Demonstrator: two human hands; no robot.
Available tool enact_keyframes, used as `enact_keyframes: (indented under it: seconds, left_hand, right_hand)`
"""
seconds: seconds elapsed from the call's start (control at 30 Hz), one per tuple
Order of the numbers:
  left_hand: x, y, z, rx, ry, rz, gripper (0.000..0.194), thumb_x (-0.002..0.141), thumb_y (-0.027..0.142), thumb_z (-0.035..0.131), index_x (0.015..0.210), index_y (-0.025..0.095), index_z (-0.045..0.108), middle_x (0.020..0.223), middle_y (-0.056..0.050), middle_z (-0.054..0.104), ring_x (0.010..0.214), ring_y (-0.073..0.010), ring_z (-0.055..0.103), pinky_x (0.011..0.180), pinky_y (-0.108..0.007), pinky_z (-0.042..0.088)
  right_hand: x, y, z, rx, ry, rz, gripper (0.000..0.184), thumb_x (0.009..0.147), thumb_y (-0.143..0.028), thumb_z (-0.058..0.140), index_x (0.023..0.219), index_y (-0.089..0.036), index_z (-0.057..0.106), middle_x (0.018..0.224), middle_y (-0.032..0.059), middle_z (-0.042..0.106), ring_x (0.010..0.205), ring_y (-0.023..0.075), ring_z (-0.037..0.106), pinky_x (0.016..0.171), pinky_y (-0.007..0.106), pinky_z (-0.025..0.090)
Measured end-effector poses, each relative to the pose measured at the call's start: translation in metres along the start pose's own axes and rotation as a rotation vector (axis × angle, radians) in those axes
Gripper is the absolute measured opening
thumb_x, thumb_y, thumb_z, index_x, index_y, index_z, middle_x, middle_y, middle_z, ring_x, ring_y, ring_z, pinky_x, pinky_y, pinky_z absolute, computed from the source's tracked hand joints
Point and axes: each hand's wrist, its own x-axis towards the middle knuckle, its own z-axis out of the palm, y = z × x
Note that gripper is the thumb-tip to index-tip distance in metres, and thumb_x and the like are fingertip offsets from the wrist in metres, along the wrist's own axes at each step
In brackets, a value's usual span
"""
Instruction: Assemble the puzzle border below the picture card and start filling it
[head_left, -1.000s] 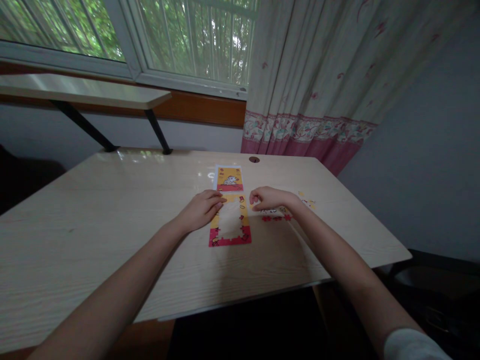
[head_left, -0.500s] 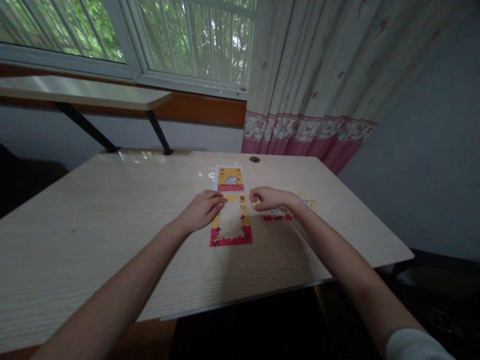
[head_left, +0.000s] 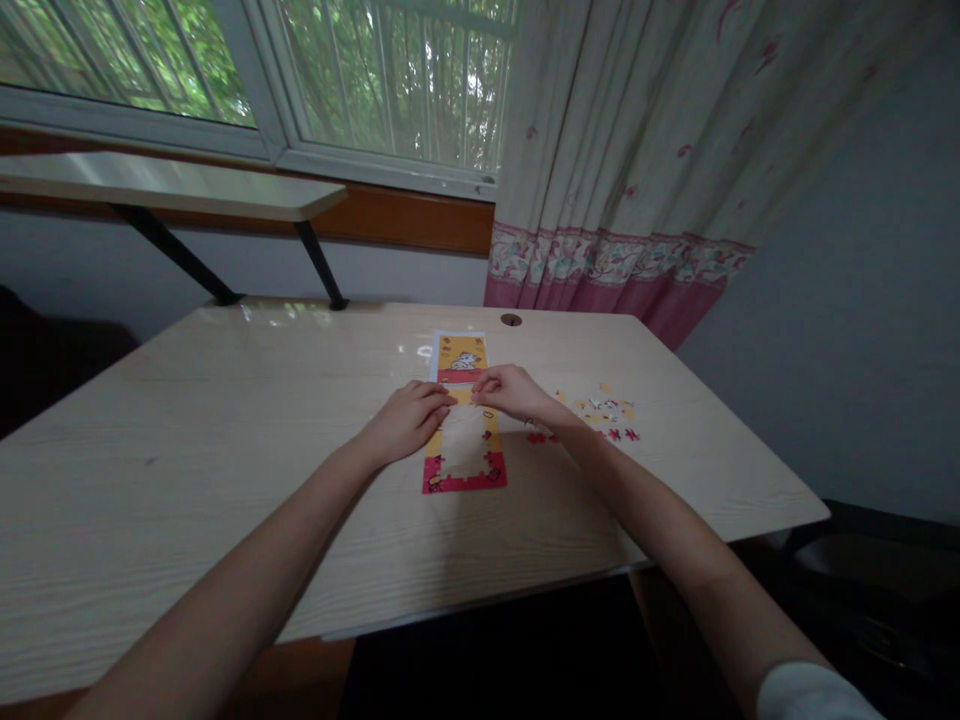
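Note:
A jigsaw puzzle frame (head_left: 466, 484) with a yellow and red border lies flat on the table, its inside largely bare. My left hand (head_left: 411, 420) rests with fingers laid out over the frame's upper left edge. At the upper right part of the frame, my right hand (head_left: 510, 390) pinches a small puzzle piece, mostly hidden by the fingertips. Just beyond the frame lies a picture card (head_left: 461, 358) showing a white cartoon animal on yellow and red. Several loose puzzle pieces (head_left: 604, 410) are spread on the table right of the frame, some behind my right forearm.
The pale wooden table (head_left: 225, 450) has a round cable hole (head_left: 511, 320) near its back edge. A raised shelf (head_left: 187, 185) on black legs stands at the back left. A curtain (head_left: 615, 200) hangs behind the table, beside the window (head_left: 390, 90).
My right hand has moved left from the loose pieces to the upper right of the puzzle frame, uncovering more of the pieces. My left hand has stayed on the frame.

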Motion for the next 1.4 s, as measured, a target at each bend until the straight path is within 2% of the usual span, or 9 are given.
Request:
enact_keyframes:
  seconds: [0.2, 0.47, 0.67, 1.03, 1.23, 1.4]
  left_hand:
    - [0.001, 0.0, 0.001, 0.01, -0.025, 0.001, 0.034, 0.093, 0.025, 0.038, 0.112, 0.015, 0.064, 0.112, -0.013, 0.062, 0.104, -0.0267, 0.054, 0.093, -0.046, 0.044]
    - [0.001, 0.002, 0.0, 0.01, -0.025, -0.02, 0.033, 0.092, 0.026, 0.039, 0.111, 0.017, 0.064, 0.113, -0.012, 0.062, 0.104, -0.0273, 0.054, 0.092, -0.046, 0.045]
    - [0.001, 0.0, 0.001, 0.003, -0.02, -0.014, 0.032, 0.092, 0.025, 0.039, 0.111, 0.017, 0.064, 0.114, -0.012, 0.062, 0.106, -0.0275, 0.054, 0.093, -0.047, 0.044]
    - [0.001, 0.003, -0.001, 0.018, -0.032, -0.024, 0.034, 0.092, 0.026, 0.038, 0.111, 0.016, 0.064, 0.114, -0.012, 0.061, 0.104, -0.0274, 0.054, 0.092, -0.046, 0.044]
    - [0.001, 0.002, 0.0, 0.051, -0.045, 0.001, 0.035, 0.093, 0.027, 0.036, 0.112, 0.015, 0.063, 0.113, -0.012, 0.062, 0.105, -0.027, 0.053, 0.093, -0.045, 0.043]
    - [0.001, 0.006, -0.002, 0.108, -0.075, -0.01, 0.034, 0.094, 0.029, 0.035, 0.113, 0.018, 0.062, 0.112, -0.011, 0.061, 0.104, -0.0267, 0.053, 0.091, -0.044, 0.044]
  right_hand:
    - [0.004, 0.003, 0.003, -0.241, 0.094, -0.168, 0.01, 0.078, -0.018, 0.066, 0.085, -0.013, 0.072, 0.078, 0.004, 0.071, 0.071, 0.0116, 0.061, 0.071, 0.023, 0.042]
    - [0.0, 0.01, -0.001, -0.45, 0.142, -0.255, 0.015, 0.085, -0.024, 0.062, 0.089, -0.016, 0.074, 0.086, 0.0047, 0.072, 0.081, 0.0156, 0.061, 0.08, 0.026, 0.038]
    - [-0.005, 0.005, -0.001, -0.546, 0.087, -0.249, 0.02, 0.088, -0.029, 0.059, 0.093, -0.017, 0.074, 0.093, 0.0062, 0.072, 0.087, 0.0169, 0.059, 0.085, 0.028, 0.036]
    - [-0.01, -0.009, -0.001, -0.703, 0.035, -0.196, 0.018, 0.089, -0.028, 0.058, 0.089, -0.017, 0.072, 0.093, 0.0068, 0.07, 0.087, 0.0173, 0.055, 0.082, 0.029, 0.035]
    - [-0.015, -0.024, 0.003, -1.0, 0.001, -0.27, 0.025, 0.095, -0.026, 0.045, 0.098, -0.017, 0.069, 0.102, 0.0108, 0.068, 0.099, 0.0238, 0.052, 0.077, 0.033, 0.036]
    - [-0.02, -0.03, 0.011, -1.098, -0.036, -0.314, 0.027, 0.096, -0.02, 0.039, 0.103, -0.017, 0.066, 0.104, 0.0122, 0.066, 0.106, 0.0256, 0.05, 0.082, 0.036, 0.037]
